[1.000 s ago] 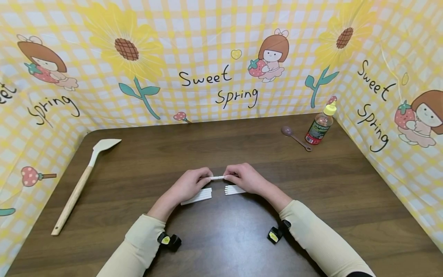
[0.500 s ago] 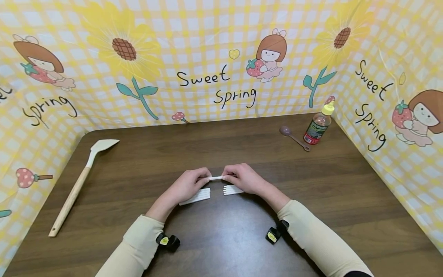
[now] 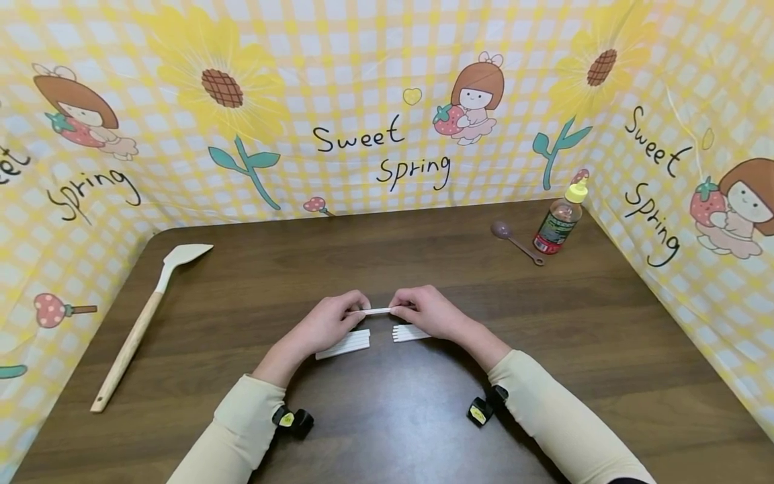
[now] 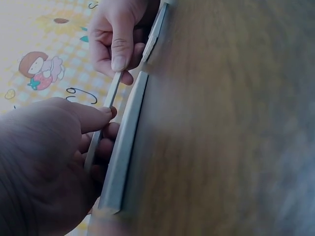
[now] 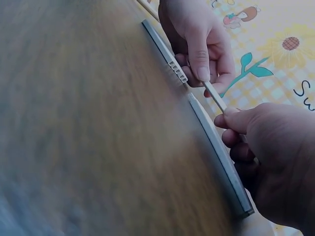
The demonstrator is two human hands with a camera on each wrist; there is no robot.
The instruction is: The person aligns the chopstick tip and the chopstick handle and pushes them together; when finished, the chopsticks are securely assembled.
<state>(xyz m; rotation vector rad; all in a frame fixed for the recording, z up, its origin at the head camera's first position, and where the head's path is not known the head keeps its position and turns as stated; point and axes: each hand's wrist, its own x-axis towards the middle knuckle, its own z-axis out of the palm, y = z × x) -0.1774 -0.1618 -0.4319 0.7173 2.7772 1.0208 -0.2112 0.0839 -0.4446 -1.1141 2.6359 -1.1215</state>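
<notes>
One white stick [image 5: 215, 97] runs sideways, pinched by left hand [image 3: 331, 323] and right hand [image 3: 431, 312] fingers [image 5: 230, 138].

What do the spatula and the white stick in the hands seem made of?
White stick: perhaps plastic, smooth-looking, no grain showing; coated paper remains possible.
Spatula handle: apparently wood, matte, grain-streaked tan.
Spatula head: likely silicone, matte, uniformly off-white.

Compared with the earlier head views, the left hand [image 3: 328, 325] has shifted slightly on the white stick [image 3: 378, 311]: its thumb tip sits a little farther from the right hand [image 3: 432, 313], baring more stick between them.
</notes>
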